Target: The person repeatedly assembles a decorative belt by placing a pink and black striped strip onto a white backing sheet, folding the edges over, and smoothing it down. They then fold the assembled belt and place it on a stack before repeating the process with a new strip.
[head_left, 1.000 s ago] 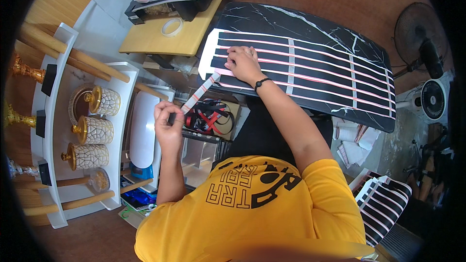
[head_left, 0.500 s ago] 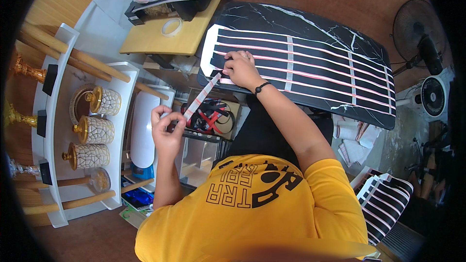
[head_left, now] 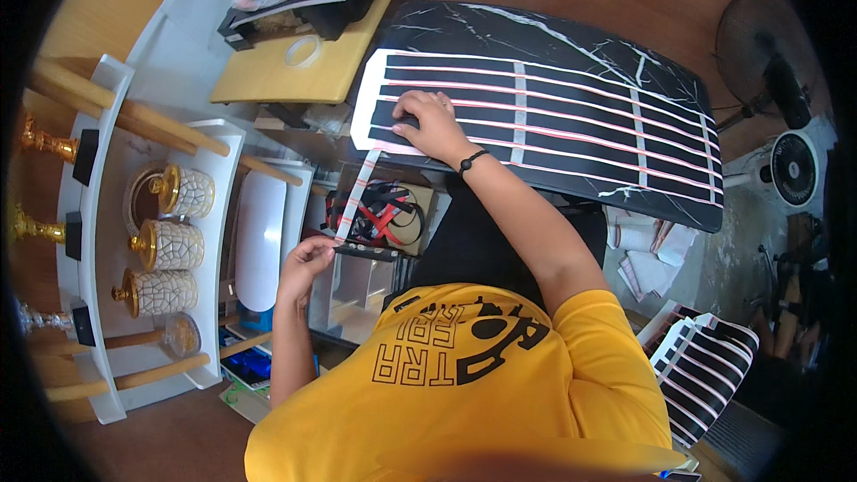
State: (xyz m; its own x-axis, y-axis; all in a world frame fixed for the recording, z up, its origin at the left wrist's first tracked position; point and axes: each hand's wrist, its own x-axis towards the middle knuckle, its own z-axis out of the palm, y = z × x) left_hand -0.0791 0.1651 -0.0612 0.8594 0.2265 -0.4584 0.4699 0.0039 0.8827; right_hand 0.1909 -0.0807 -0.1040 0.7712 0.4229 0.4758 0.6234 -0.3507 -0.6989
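My left hand [head_left: 306, 266] pinches the lower end of a pale strip of tape [head_left: 359, 192] with red marks. The strip slants up to the lower left corner of a white band [head_left: 364, 114] at the end of the striped piece, hanging off the table's near edge. My right hand [head_left: 436, 129], a black bead bracelet at its wrist, rests on the left part of that piece, fingers bent and thumb apart, with no object visible in it. Long white-and-red strips [head_left: 580, 131] run side by side across the dark surface, crossed by a few clear tape bands [head_left: 520, 112].
A black marbled table [head_left: 553, 31] carries the strips. At left stand white shelves [head_left: 214, 241] with gold-lidded jars [head_left: 174, 245]. A yellow board [head_left: 268, 76] holds a tape roll [head_left: 303, 52]. Fans [head_left: 793, 168] are at right; another striped piece [head_left: 705, 370] lies lower right.
My left hand has moved down, drawing the strip longer and steeper below the table edge. My right hand has let the strip's upper end show and rests with its fingers bent.
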